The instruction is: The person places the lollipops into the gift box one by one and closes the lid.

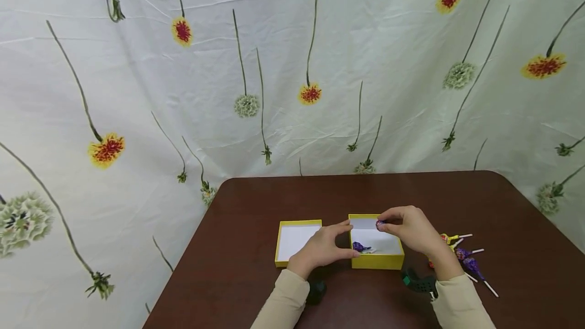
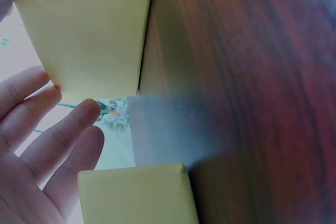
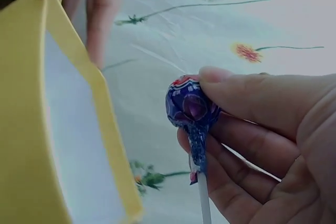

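A yellow box [image 1: 377, 262] with a white inside stands open at the top on the table. My left hand [image 1: 322, 248] steadies it at its left end, thumb at the near corner and fingers at the far one. Above the box's far right part, my right hand [image 1: 411, 230] pinches a purple-wrapped lollipop [image 3: 191, 103] by its round head. In the right wrist view its white stick hangs down. Inside the box, by the left thumb, lies another purple lollipop [image 1: 358, 247].
Left of the box lies a shallow yellow lid [image 1: 278, 245], white side up. Several lollipops [image 1: 470, 265] in purple, yellow and red wrappers are piled on the brown table [image 1: 365, 197], right of the right hand. A flowered cloth [image 1: 283, 55] hangs behind.
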`<state>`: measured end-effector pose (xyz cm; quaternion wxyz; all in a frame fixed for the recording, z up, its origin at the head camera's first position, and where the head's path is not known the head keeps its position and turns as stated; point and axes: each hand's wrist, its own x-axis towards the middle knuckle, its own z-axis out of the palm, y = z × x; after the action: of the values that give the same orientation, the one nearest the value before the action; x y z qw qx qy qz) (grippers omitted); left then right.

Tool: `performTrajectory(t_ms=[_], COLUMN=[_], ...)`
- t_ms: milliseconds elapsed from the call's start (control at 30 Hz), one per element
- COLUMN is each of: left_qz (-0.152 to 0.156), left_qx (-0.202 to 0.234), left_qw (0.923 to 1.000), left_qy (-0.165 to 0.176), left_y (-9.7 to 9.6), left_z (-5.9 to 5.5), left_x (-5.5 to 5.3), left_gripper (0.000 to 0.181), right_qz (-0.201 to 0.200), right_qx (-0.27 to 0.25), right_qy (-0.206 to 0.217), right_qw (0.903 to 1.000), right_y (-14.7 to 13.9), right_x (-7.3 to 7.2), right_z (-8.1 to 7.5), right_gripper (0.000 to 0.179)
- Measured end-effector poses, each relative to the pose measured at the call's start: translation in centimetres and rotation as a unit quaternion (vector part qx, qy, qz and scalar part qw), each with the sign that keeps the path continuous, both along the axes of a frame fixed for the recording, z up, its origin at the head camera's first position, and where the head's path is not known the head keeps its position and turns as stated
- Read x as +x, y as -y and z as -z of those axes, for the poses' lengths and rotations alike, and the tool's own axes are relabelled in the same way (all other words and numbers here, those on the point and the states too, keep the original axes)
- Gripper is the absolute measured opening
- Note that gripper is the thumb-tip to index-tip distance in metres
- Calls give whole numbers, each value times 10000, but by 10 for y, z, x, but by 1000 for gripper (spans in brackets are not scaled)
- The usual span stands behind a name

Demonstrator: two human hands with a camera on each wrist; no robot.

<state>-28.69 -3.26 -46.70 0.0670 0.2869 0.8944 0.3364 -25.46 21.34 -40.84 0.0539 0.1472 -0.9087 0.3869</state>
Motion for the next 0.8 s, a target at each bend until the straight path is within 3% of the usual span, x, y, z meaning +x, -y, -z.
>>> performTrajectory(t_ms=[333, 567, 800], left_qz=[104, 172, 158], left_qx=[-61, -43, 69], left_qw=[9998, 9995, 9997], left_qy=[-186, -248, -148], left_y=[-2, -2, 1], left_z=[0, -1, 1], left_x=[0, 0, 1], left_gripper=[73, 72, 72], right_qz=[-739, -670, -670], right_qx=[-454, -642, -633], right_qy=[234, 628, 693], right_qw=[9960, 9937, 9933], right_y=[20, 31, 38], right_x=[-16, -30, -40], right_z=[21, 35, 46], right_gripper=[18, 12, 8])
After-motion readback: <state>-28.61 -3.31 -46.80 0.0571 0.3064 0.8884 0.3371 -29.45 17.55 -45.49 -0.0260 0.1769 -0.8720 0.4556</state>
